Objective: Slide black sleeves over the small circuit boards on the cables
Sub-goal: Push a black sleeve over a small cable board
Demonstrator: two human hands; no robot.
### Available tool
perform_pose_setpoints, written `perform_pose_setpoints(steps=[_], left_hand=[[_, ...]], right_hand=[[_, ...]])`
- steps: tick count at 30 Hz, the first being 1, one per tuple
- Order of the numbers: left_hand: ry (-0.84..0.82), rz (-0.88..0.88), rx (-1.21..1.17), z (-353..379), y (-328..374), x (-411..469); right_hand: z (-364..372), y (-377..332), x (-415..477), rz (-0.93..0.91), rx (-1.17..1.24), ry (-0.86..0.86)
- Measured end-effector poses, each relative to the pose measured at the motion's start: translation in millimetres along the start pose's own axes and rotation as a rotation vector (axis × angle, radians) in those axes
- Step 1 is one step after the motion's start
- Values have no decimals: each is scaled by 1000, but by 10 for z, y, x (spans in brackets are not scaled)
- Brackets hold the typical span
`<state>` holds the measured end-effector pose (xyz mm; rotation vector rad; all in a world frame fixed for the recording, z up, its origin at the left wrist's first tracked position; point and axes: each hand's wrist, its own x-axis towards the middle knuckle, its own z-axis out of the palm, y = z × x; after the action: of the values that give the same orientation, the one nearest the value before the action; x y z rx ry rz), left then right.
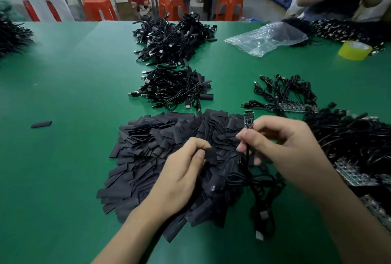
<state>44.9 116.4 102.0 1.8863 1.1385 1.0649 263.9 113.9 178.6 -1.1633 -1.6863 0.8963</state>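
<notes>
A big heap of flat black sleeves lies on the green table in front of me. My left hand rests over the heap and pinches one black sleeve between thumb and fingers. My right hand pinches a black cable just below its small circuit board, which points upward, bare, above the heap. The cable's loops and USB plug trail down toward the table's near edge. Sleeve and board are apart.
Two piles of sleeved cables lie farther back. Bare-board cables are heaped at right. A lone sleeve lies at left. A clear plastic bag and yellow tape roll sit at the back right, near another person.
</notes>
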Motion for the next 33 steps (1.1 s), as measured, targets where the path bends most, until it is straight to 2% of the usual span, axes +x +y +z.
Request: perform_pose_setpoints(steps=[4, 6, 9, 13, 16, 20, 22, 24, 27, 30, 33], left_hand=[[-138, 34, -26, 80, 61, -32], [-180, 49, 63, 98, 64, -36], [-215, 102, 248, 113, 57, -53], [-176, 115, 227, 122, 79, -55], [-146, 129, 164, 130, 93, -51], [-196, 151, 103, 138, 106, -62], [-216, 162, 113, 141, 101, -64], [-224, 165, 115, 134, 91, -62], [-250, 133, 111, 79, 82, -52], [-239, 59, 26, -4, 63, -31], [-158, 19, -7, -76, 14, -3]], right_hand=[[113, 3, -5, 122, 245, 116], [153, 5, -8, 147, 323, 193], [190, -10, -33, 145, 358, 273], [242, 5, -67, 121, 333, 342], [270, 27, -66, 124, 207, 267], [275, 89, -37, 212, 122, 116], [251, 95, -17, 246, 127, 102], [197, 71, -2, 257, 185, 166], [59, -34, 22, 158, 250, 322], [-115, -164, 61, -39, 257, 452], [-254, -248, 102, -210, 86, 419]])
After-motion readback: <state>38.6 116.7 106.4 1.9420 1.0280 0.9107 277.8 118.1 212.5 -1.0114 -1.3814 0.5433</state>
